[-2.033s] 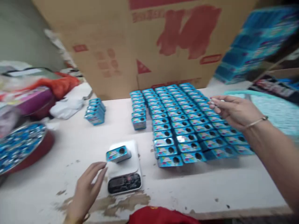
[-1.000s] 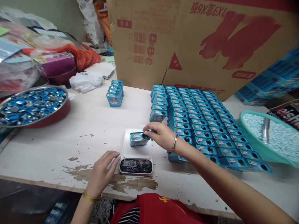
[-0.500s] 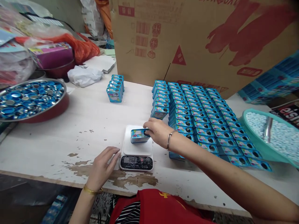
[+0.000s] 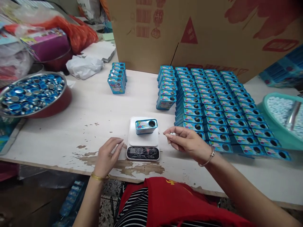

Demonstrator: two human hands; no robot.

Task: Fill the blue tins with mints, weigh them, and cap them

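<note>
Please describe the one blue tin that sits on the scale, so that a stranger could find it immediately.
Start at the big cardboard box, then come toward the near table edge to the small white scale between both hands. The blue tin lies alone on its platform, round hole uncovered, while every other tin stands packed in rows.

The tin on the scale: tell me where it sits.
The tin lies on the white scale, centre of the table, between the left hand and right hand.
</note>
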